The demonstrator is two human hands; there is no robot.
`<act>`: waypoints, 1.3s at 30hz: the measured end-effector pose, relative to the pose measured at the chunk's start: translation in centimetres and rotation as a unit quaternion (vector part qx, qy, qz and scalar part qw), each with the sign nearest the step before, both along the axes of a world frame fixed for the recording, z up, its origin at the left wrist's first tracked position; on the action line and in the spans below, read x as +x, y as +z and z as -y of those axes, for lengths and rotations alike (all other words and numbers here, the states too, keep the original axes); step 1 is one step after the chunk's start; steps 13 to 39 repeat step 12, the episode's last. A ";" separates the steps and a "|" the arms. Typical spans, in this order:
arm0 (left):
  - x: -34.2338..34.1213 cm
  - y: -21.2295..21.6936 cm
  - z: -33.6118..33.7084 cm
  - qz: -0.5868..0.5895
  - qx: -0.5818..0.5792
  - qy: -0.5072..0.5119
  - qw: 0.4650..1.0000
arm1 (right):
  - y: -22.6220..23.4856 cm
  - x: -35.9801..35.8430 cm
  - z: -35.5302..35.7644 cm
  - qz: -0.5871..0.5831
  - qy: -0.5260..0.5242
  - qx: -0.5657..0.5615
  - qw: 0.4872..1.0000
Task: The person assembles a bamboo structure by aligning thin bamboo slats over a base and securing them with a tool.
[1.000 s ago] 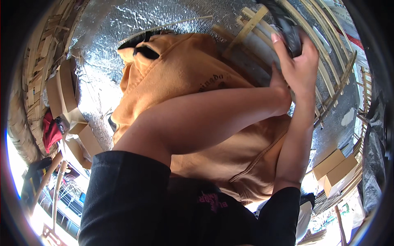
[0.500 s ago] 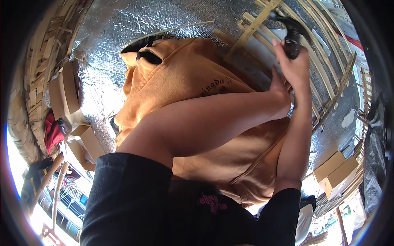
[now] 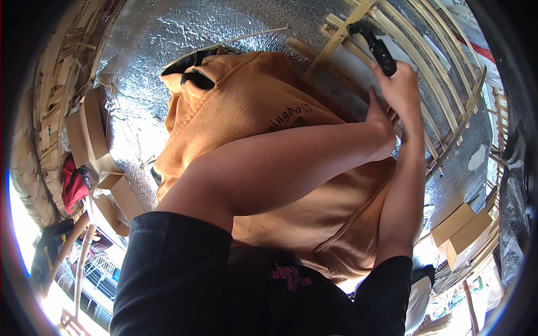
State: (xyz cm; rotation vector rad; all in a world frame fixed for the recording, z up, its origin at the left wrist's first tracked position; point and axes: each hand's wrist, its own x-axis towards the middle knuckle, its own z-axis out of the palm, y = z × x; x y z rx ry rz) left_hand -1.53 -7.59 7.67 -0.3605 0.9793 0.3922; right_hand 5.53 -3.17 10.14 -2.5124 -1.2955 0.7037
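Note:
My right hand (image 3: 402,87) is closed round a black tool (image 3: 381,53) with a thick grip and a hooked upper end. Its lower part is hidden, so its exact kind does not show. My left arm crosses in front of me to the right. The left hand (image 3: 384,131) lies just below and left of the right wrist, partly covered by it. One digit points up; the other fingers are hidden, and so is anything they may hold. Beyond both hands is a frame of wooden strips (image 3: 342,36). An orange-brown printed cloth garment (image 3: 241,95) spreads under my left forearm.
Silver foil sheeting (image 3: 168,33) covers the floor. Thin slats (image 3: 448,73) lie along the right. Cardboard boxes stand at left (image 3: 87,126) and right (image 3: 459,229). Woven slatting (image 3: 61,84) edges the left, with a red cloth (image 3: 73,185) beside it.
The black tool's upper end has swung left and slightly down as my right hand tilted. My left hand stays in nearly the same place.

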 end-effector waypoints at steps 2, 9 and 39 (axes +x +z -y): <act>0.1 -1.6 0.1 0.028 0.017 0.004 0.999 | 2.4 -0.7 -0.4 -0.050 -0.011 0.088 0.995; 0.6 1.6 -0.1 -0.015 -0.021 0.018 0.999 | -2.1 0.1 0.1 0.088 -0.029 0.049 0.994; 0.4 -0.8 0.0 0.009 -0.029 0.049 0.998 | 0.0 -0.3 -0.6 0.028 -0.033 0.038 0.998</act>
